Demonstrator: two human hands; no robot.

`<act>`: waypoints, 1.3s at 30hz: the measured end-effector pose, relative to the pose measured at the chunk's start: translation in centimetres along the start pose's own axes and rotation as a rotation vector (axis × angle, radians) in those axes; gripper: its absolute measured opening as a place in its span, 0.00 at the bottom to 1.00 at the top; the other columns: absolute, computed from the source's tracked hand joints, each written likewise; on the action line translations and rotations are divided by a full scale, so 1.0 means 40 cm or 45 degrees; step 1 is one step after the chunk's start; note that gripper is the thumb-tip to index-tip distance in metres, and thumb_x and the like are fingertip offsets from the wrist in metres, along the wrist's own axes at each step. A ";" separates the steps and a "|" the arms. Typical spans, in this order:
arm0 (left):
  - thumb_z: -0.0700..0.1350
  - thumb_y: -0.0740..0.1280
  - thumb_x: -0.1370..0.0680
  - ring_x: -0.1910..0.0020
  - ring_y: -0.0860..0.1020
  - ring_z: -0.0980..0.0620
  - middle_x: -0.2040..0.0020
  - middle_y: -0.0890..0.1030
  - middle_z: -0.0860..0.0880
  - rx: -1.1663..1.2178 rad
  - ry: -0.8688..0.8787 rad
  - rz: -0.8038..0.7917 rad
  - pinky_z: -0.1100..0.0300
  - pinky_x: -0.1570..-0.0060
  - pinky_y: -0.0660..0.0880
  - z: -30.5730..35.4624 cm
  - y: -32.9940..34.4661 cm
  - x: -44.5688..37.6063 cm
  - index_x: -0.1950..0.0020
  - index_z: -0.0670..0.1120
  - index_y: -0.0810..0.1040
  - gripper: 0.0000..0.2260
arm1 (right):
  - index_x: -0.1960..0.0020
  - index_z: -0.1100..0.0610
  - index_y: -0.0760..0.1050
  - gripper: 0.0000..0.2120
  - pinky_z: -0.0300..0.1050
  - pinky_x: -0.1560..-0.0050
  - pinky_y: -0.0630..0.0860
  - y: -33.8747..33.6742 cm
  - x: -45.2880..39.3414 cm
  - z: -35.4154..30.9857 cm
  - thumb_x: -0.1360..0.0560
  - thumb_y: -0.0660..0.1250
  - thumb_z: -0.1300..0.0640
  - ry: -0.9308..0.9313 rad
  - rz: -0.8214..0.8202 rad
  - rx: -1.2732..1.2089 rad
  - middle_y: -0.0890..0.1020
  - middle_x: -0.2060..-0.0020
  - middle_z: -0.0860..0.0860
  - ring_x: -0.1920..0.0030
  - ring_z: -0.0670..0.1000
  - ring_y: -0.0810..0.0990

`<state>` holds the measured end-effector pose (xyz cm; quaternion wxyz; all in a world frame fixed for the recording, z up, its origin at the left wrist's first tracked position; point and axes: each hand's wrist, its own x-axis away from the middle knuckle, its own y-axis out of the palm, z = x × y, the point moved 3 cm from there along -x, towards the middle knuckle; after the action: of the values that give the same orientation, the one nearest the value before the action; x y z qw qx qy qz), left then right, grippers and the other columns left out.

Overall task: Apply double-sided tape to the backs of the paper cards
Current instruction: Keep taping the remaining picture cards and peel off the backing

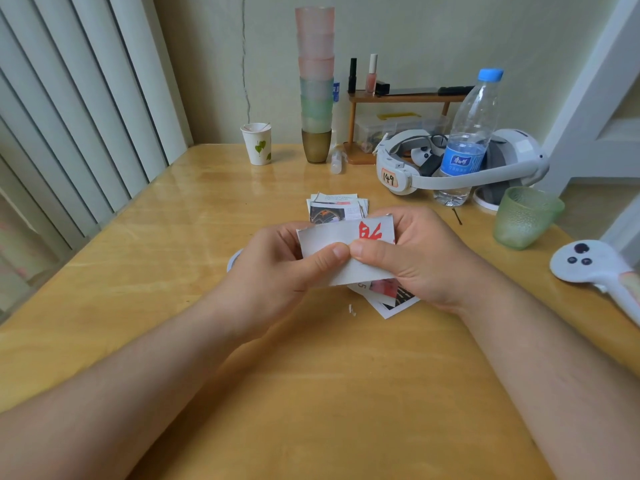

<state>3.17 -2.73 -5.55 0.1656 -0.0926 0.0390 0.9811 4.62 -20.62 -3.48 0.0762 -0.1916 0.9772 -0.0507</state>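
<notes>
Wooden tabletop (173, 271), yellowish and a bit shiny, with both hands meeting right at the centre of the view. The left hand (277, 268) and the right hand (408, 258) are both pinching the same paper card (332, 237), thumbs pressed side by side on its near face and fingers curled behind it. That card is held just above the tabletop, white-ish side toward the camera, with a red printed character near its top right corner.

More cards sit around it: a small stack of cards (337, 206) at 12 o'clock from the hands, just beyond them, and another printed card (391, 303) lying flat at about 5 o'clock, partly tucked under the right hand. A tiny white scrap (352, 310) lies at 6 o'clock. Something pale and rounded (234, 259) peeks out at 9 o'clock behind the left hand; can't tell what it is.

Further back, at 11 o'clock there's a paper cup (257, 144), at 12 a tall tower of stacked cups (316, 81), and at 1 to 2 o'clock a white headset (450, 168) with a water bottle (467, 140) standing in front of it. A green glass cup (524, 218) is at 2 o'clock and a white controller (588, 265) at 3.
</notes>
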 end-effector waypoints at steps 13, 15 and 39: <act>0.38 0.67 0.21 0.54 0.86 0.52 0.50 0.88 0.45 0.126 0.036 -0.073 0.66 0.56 0.79 0.015 0.005 0.002 0.41 0.37 0.82 0.11 | 0.49 0.57 0.84 0.07 0.39 0.59 0.81 -0.004 -0.005 0.000 0.26 0.71 0.61 -0.076 -0.065 -0.139 0.88 0.56 0.53 0.56 0.49 0.87; 0.34 0.65 0.19 0.66 0.83 0.60 0.60 0.87 0.51 0.045 0.080 -0.065 0.72 0.65 0.75 0.018 0.007 0.005 0.45 0.37 0.81 0.06 | 0.54 0.53 0.86 0.06 0.40 0.58 0.81 -0.008 -0.008 0.004 0.25 0.71 0.61 -0.107 -0.049 -0.068 0.88 0.58 0.52 0.56 0.48 0.87; 0.42 0.68 0.17 0.61 0.85 0.53 0.54 0.82 0.50 -0.792 0.005 0.249 0.62 0.59 0.78 0.015 -0.045 -0.049 0.50 0.48 0.86 0.07 | 0.46 0.44 0.84 0.12 0.53 0.45 0.83 -0.060 -0.041 0.056 0.17 0.65 0.59 0.038 0.298 0.141 0.86 0.57 0.53 0.56 0.50 0.83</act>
<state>5.49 -1.59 -4.67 0.0342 -0.1366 -0.2536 0.9570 7.37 -22.37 -5.17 0.0776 -0.0709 0.9896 -0.0981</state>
